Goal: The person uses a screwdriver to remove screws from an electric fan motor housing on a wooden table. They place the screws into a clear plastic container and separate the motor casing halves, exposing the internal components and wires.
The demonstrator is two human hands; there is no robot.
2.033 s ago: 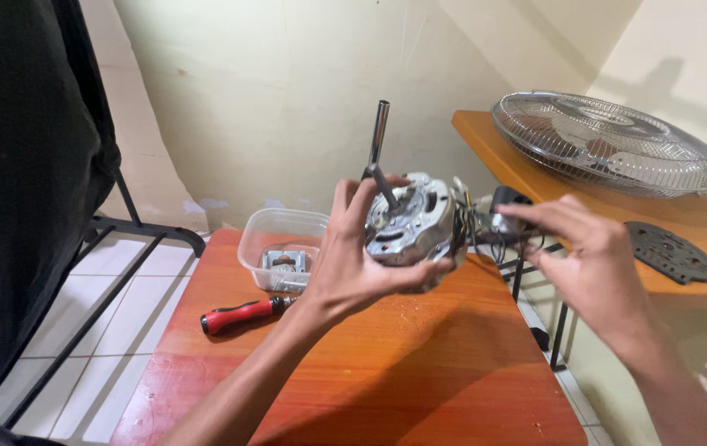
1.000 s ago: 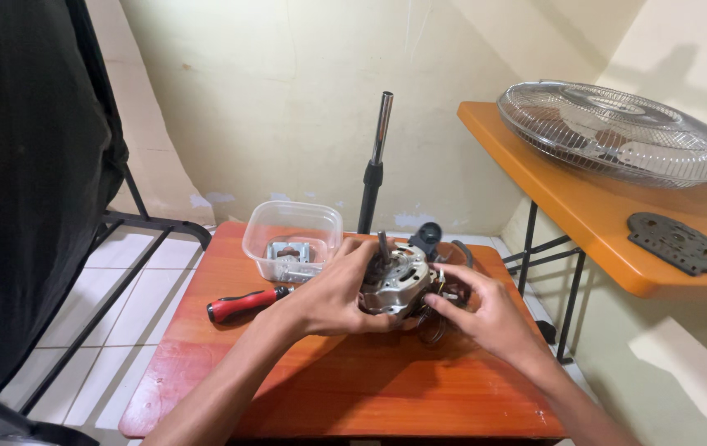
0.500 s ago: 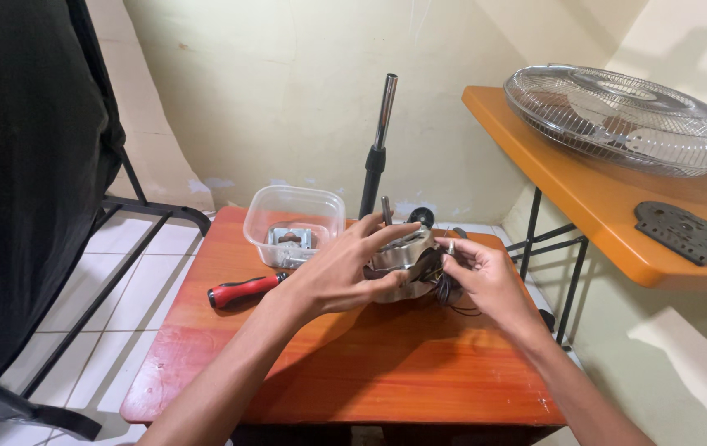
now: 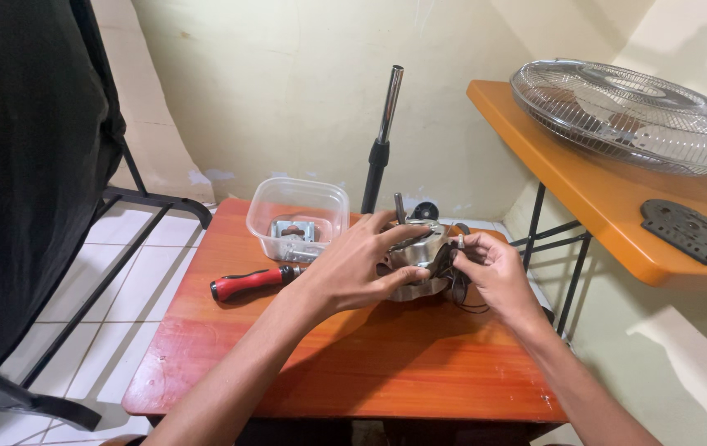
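Leftmost, a red-handled screwdriver point(image 4: 254, 282) lies on the wooden table point(image 4: 353, 363), with a clear plastic tub point(image 4: 297, 216) of small parts at its one o'clock. Next, the left hand point(image 4: 353, 266) wraps its fingers over the bare metal fan motor point(image 4: 416, 258), resting mid-table. At three o'clock the right hand point(image 4: 495, 272) pinches the dark wires point(image 4: 457, 285). Judging by the fan grille point(image 4: 634, 111) lying apart (upper right), disassembly seems well along.

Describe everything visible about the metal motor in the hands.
The shiny silver metal fan motor looks like a rounded cast housing with a thin steel shaft pointing up. It sits low over the reddish wooden table. The left hand wraps its near side; the right hand pinches dark wires at its right edge. Its underside is hidden.
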